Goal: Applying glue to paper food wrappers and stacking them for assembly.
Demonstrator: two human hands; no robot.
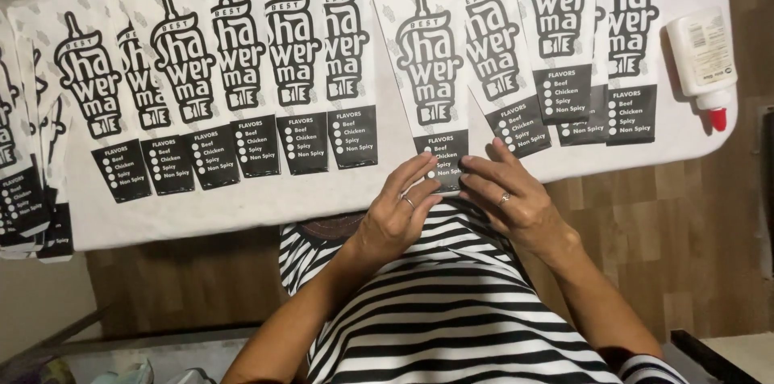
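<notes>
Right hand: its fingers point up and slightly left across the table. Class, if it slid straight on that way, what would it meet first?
The right hand would first meet the black-and-white paper sleeve its fingertips already touch, probably the dark lower panel.

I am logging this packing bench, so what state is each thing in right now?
Left hand: bare, ring on a finger, fingertips on the centre paper sleeve.
Right hand: bare, ring on a finger, fingertips on the same sleeve.
Centre paper sleeve: flat, printed side up, on top of its neighbours.
Row of paper sleeves: flat, overlapping.
Glue bottle: lying down, red tip shut.
White table: covered with sleeves.
</notes>
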